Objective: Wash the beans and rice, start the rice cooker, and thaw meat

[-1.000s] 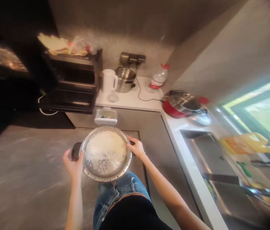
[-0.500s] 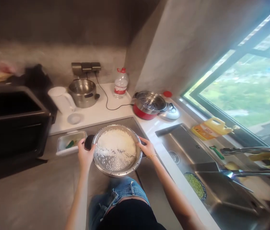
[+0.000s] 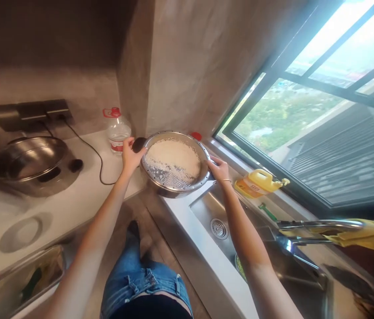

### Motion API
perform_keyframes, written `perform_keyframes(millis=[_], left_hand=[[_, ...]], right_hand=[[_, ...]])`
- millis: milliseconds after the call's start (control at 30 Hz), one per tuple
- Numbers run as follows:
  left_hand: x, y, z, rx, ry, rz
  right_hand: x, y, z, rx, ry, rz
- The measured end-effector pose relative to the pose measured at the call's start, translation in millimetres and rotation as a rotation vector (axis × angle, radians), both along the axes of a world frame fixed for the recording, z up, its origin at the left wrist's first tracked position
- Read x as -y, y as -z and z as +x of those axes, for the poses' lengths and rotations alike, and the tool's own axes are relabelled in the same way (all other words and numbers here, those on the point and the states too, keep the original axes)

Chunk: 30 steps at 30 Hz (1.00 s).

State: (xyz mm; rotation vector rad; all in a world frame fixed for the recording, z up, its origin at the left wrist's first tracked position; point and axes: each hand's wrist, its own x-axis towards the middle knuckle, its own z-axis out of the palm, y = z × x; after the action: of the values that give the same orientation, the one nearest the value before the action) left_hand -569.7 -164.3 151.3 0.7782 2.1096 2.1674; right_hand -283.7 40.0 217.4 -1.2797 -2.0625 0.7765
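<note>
Between my two hands is a round metal steamer basket (image 3: 208, 166) with small holes along its rim and a perforated bottom. White rice (image 3: 175, 155) lies in it, heaped toward the far side and thin at the near side. My left hand (image 3: 133, 155) grips its left edge beside a black side handle (image 3: 138, 144). At the right edge, my right hand (image 3: 219, 168) is closed on the rim. The basket is over the counter corner and hides the red pot there; whether it touches the pot, I cannot tell.
To the right, a sink (image 3: 203, 206) has a faucet (image 3: 326, 225) over it, with a yellow oil jug (image 3: 258, 182) behind by the window. A plastic water bottle (image 3: 117, 130), a cord (image 3: 90, 153) and a metal pot (image 3: 29, 161) are on the left counter. Below stands an open bin (image 3: 59, 261).
The steamer basket has moved forward from above the floor to the counter corner, both hands still gripping it. My view has turned right.
</note>
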Motion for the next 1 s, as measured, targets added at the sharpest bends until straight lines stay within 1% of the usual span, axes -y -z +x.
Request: perform_keyframes(millis=[67,100,167,233,333,400,467,633,733,800,833,900,933,967,1000], left_hand=[[-45,5.6,-19,0.030,0.027,-0.007],[-64,9.2,-26,0.048,0.038,-0.012],[-95,17.9,-38,0.068,0.064,-0.023],[-117,28.2,-47,0.092,0.094,-0.044],[-136,42.7,-56,0.137,0.143,-0.099],[-140,48.9,-60,0.160,0.158,-0.137],[-138,51.6,-60,0.162,0.155,-0.177],[-125,48.2,-51,0.130,0.119,-0.297],[-123,47.3,-45,0.138,0.095,-0.317],[-123,49.8,-41,0.148,0.105,-0.313],[-123,51.9,-39,0.156,0.115,-0.306],[-118,57.6,-38,0.181,0.106,-0.273],[-114,60.8,-38,0.191,0.076,-0.243],[-109,64.0,-41,0.195,0.032,-0.206],[-104,66.8,-45,0.191,-0.025,-0.166]], right_hand=[[-32,4.7,-16,0.010,0.049,0.014],[-46,8.3,-22,0.026,0.075,0.015],[-69,17.6,-34,0.065,0.119,0.011],[-88,28.7,-42,0.102,0.140,0.000],[-105,45.3,-49,0.154,0.157,-0.029],[-112,54.4,-50,0.186,0.170,-0.050],[-115,61.2,-49,0.199,0.173,-0.071],[-116,72.2,-41,0.201,0.134,-0.115],[-114,72.4,-36,0.259,0.121,-0.133],[-112,65.3,-35,0.369,0.085,-0.094],[-110,58.7,-35,0.430,0.063,-0.028],[-103,39.3,-44,0.490,0.003,0.178],[-97,26.8,-53,0.473,-0.049,0.277],[-89,13.0,-67,0.433,-0.125,0.342],[-77,-1.5,-85,0.385,-0.231,0.356]])
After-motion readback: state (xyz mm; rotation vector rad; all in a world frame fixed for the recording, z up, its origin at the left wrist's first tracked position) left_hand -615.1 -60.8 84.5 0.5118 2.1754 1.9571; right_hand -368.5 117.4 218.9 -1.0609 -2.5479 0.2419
